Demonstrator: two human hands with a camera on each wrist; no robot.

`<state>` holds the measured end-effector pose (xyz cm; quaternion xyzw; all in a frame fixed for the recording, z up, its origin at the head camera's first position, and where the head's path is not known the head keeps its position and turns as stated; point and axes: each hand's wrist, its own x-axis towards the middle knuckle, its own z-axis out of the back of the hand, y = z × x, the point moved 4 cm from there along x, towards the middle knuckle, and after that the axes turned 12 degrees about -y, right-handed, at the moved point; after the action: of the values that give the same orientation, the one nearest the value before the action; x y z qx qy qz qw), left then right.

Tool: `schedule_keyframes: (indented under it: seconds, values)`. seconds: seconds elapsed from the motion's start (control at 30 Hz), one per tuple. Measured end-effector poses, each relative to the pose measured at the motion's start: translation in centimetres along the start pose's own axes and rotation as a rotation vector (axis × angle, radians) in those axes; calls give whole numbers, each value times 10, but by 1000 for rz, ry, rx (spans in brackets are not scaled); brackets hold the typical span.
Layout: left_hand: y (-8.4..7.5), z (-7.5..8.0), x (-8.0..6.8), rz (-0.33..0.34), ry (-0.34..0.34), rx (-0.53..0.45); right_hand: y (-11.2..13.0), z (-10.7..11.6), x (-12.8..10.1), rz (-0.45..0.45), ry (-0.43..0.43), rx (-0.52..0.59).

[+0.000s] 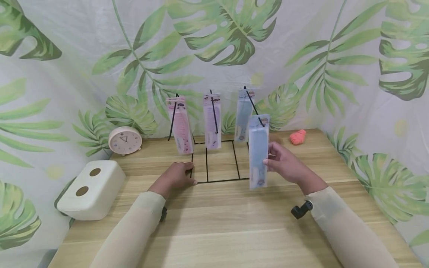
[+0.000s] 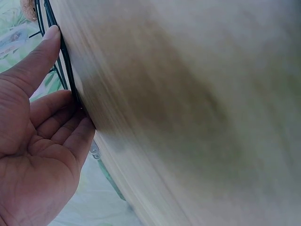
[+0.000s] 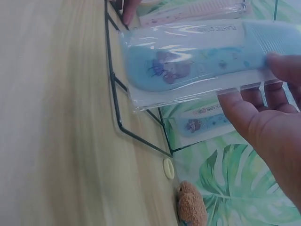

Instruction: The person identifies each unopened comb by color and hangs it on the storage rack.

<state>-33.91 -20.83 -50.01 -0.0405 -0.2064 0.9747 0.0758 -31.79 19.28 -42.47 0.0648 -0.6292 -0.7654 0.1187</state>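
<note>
My right hand [image 1: 286, 163] pinches a blue plastic comb in a clear packet [image 1: 258, 156], thumb on its front and fingers behind. The packet's top card is at the front end of a black hook, the hook's tip showing over it. Behind, another packaged blue comb [image 1: 243, 119] hangs on the same side of the black wire rack [image 1: 218, 181]. A packaged purple comb [image 1: 212, 128] and a packaged pink comb [image 1: 182, 128] hang on the other hooks. My left hand [image 1: 174, 178] holds the rack's base at its left side, thumb and fingertips on the wire.
A pale round clock [image 1: 124, 140] stands at the back left, behind a white box with two brown dots [image 1: 90, 191]. At the back right lies a coral-coloured lump [image 1: 297, 137]. A brown fuzzy toy [image 3: 191, 205] shows in the right wrist view. Leaf-printed cloth backs the wooden table [image 1: 228, 230].
</note>
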Motion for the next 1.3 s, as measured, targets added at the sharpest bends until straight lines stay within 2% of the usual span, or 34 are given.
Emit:
schedule_keyframes:
  seconds: [0.23, 0.4, 0.67, 1.0, 1.3]
  values:
    - [2, 0, 1, 14, -3, -23, 11, -5, 39, -71, -132, 125]
    - [2, -3, 1, 22, 5, -29, 17, -8, 58, -94, -171, 179]
    - [-1, 0, -1, 9, -6, -22, 14, -9, 78, -111, -217, 192]
    - [1, -1, -1, 0, -2, -18, 3, -10, 101, -65, -297, 75]
    - [0, 0, 0, 2, -5, -9, -2, -14, 116, 4, -339, 17]
